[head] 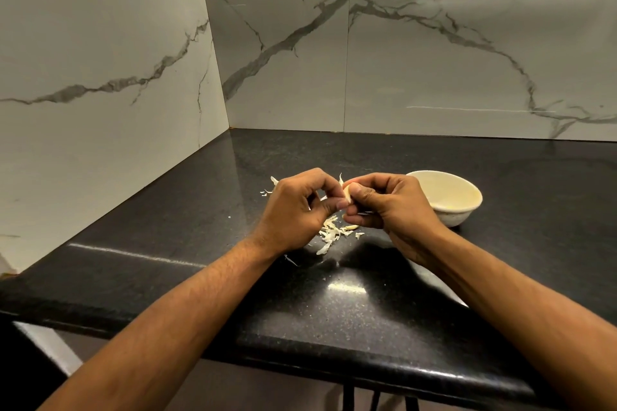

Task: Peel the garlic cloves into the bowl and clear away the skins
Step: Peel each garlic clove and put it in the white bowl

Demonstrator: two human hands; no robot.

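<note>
Presently, item one: garlic clove [348, 194], pale, held above the counter [367, 307] between both hands. Left hand [293, 210] pinches it from the left with curled fingers; right hand [390, 203] grips it from the right, thumb on top. Item two: bowl [467, 210], cream, just right of the right hand; contents appear few or none, though the rim hides the bottom. Item three: skins [330, 232], a loose pile under the hands, with scraps [268, 188] behind the left hand. Risk: a slick clove could squirt from the pinch onto the pile; light skins could scatter if a wrist brushes them.
</note>
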